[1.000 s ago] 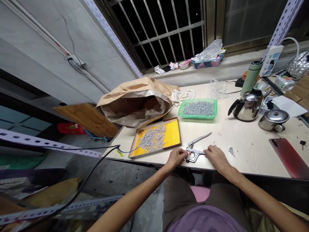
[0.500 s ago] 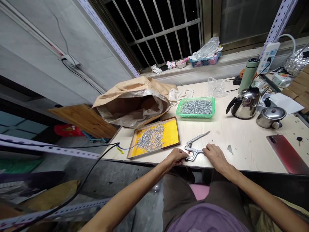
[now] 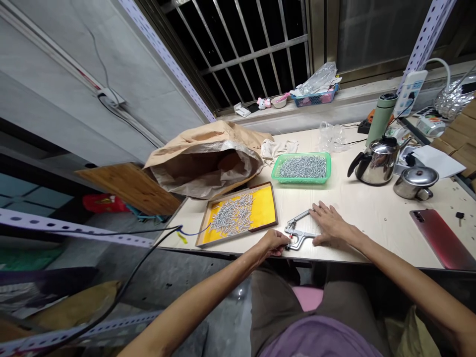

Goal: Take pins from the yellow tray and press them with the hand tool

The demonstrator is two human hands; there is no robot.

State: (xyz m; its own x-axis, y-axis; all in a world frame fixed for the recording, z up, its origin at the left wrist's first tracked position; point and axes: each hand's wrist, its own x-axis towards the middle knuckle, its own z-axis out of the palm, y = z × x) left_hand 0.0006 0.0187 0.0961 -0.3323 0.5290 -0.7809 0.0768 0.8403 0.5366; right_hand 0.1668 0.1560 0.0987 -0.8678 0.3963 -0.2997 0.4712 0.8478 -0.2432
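The spring-loaded pliers [image 3: 303, 235] lie on the pale table [image 3: 372, 213] near its front edge, handles spread apart and pointing to the right. At their head, the person's left hand [image 3: 274, 243] has its thumb and fingers drawn together in a pinch. The fingertips cover part of the head, so whether they grip the pliers or some small piece there cannot be told; a tiny red spot beside them is too small to identify.

The right hand [image 3: 332, 225] is loosely spread, palm down, with nothing visibly in its grasp. Its fingertips meet the end of the upper handle and hide it, while the thumb sits by the lower handle's end; whether the thumb touches is unclear.

Left of the pliers, a shallow tray [image 3: 264, 201] with a yellow bottom holds heaped silvery metal pieces [image 3: 232, 215], too fine to tell as screws or pins. Similar pieces fill a green plastic basket [image 3: 301, 181] farther back. The paper sack [image 3: 223, 131] gapes, its depth lost in shadow. A steel kettle [image 3: 375, 166] hides the foot of a green flask [image 3: 383, 116].
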